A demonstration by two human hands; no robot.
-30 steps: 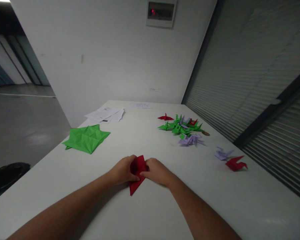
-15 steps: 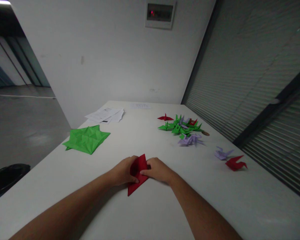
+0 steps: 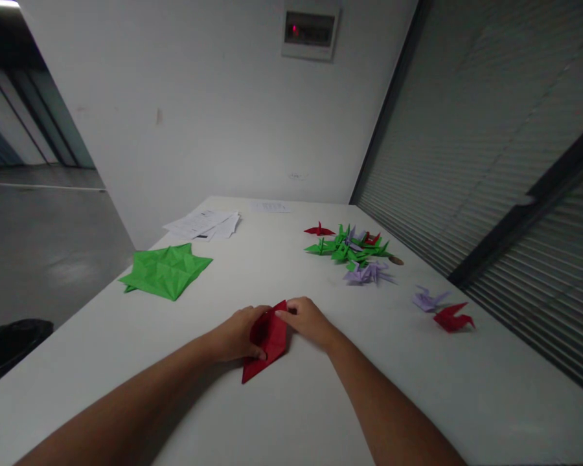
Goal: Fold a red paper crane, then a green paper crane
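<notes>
A round-rimmed black bin (image 3: 17, 348) is cut off by the frame. Creased green paper (image 3: 168, 272) is laid along the left edge of the white surface (image 3: 272, 427), well apart from the hands. By the left hand (image 3: 234, 335), the folded red paper sheet (image 3: 274, 335), placed near the middle, is pinched between thumb and hidden fingers; its upper corner is pinched by the right hand (image 3: 311, 323). Toward the right edge, green, red and lilac folded-paper birds (image 3: 342, 250) are heaped, their overlaps hard to make out.

Between our left hand (image 3: 238, 331) and right hand (image 3: 308, 318) we have matt red paper (image 3: 278, 336), creased. Beyond the left, green paper (image 3: 168, 270) looks matt and crinkled; beyond the right lie matt paper birds (image 3: 342, 251). Beneath our hands, the table (image 3: 291, 414) looks smooth and faintly glossy.
</notes>
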